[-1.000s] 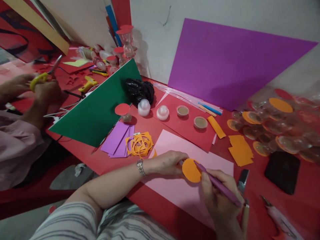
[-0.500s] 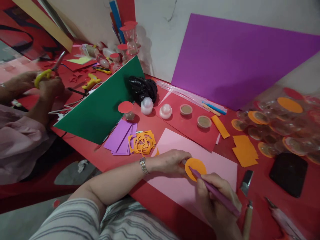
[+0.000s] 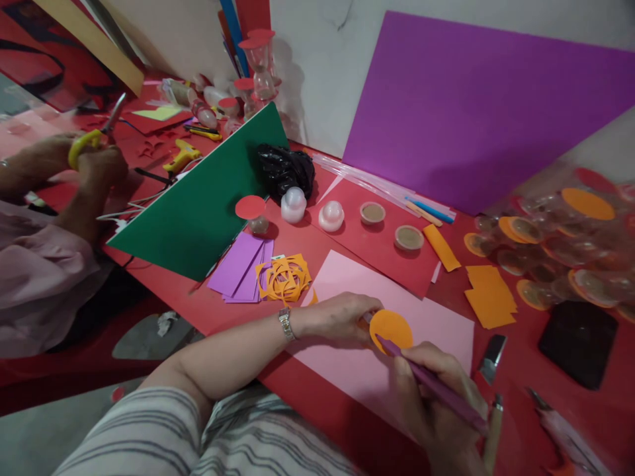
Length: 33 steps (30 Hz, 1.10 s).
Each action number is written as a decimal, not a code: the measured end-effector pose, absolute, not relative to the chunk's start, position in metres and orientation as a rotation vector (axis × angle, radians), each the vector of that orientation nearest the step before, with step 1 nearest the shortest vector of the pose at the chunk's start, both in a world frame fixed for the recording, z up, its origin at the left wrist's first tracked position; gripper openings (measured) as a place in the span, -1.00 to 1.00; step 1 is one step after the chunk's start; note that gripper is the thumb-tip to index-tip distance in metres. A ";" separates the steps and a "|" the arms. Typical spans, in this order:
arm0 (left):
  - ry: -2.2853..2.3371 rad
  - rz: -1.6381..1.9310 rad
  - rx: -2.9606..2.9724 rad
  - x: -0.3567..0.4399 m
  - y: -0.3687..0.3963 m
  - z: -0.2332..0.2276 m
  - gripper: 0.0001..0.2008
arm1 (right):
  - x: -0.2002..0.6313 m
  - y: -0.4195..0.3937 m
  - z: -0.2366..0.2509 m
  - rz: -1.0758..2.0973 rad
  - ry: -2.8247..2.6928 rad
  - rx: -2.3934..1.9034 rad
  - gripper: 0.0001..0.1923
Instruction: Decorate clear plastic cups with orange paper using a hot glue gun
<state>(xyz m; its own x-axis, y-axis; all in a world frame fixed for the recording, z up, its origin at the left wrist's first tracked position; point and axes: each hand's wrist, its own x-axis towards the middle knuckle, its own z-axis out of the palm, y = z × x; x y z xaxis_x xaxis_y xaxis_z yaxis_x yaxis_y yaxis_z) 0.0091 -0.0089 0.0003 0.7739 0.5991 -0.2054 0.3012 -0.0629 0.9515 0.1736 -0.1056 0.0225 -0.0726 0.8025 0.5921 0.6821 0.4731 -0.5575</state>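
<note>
Meanwhile, the purple pen, clamped in the fingers of the right hand, has travelled around the orange disc: a second ago its tip sat at the disc's right side, and now it rests at the lower left of the rim, on the side nearest the person. The left hand keeps its fingertips closed on the disc's left edge, pinning it flat against the pink sheet, which lies near the front edge of the red table. The disc itself has barely shifted on the sheet, so the hold looks steady while the pen works along the outline; judging by the arc covered, roughly half the rim has been followed. Toward the far left corner of the table, another person's hands go on working yellow-handled scissors. Orange scraps lie just beyond the pink sheet's left corner.
</note>
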 end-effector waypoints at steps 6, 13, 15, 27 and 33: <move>0.739 0.287 1.691 0.009 -0.008 0.002 -0.76 | 0.182 -0.105 0.033 0.130 -1.812 -1.281 -0.89; 0.741 0.289 1.690 0.008 -0.007 0.004 -0.78 | 0.190 -0.109 0.041 0.139 -1.820 -1.359 -0.87; 0.742 0.292 1.686 0.008 -0.008 0.004 -0.77 | 0.190 -0.109 0.041 0.124 -1.822 -1.387 -0.86; 0.717 0.297 1.668 0.008 -0.007 0.000 -0.75 | 0.182 -0.101 0.029 0.188 -1.688 -1.418 -0.88; 0.733 0.236 1.639 0.009 -0.007 0.001 -0.78 | 0.182 -0.091 0.020 0.083 -1.743 -1.372 -0.95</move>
<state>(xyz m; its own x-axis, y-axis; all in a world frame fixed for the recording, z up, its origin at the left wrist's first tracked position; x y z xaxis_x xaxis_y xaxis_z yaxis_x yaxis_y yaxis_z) 0.0091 -0.0073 0.0010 0.7761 0.5801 -0.2473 0.3273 -0.0353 0.9443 0.1822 -0.0910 0.0204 0.0088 0.8081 0.5889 0.7488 0.3850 -0.5395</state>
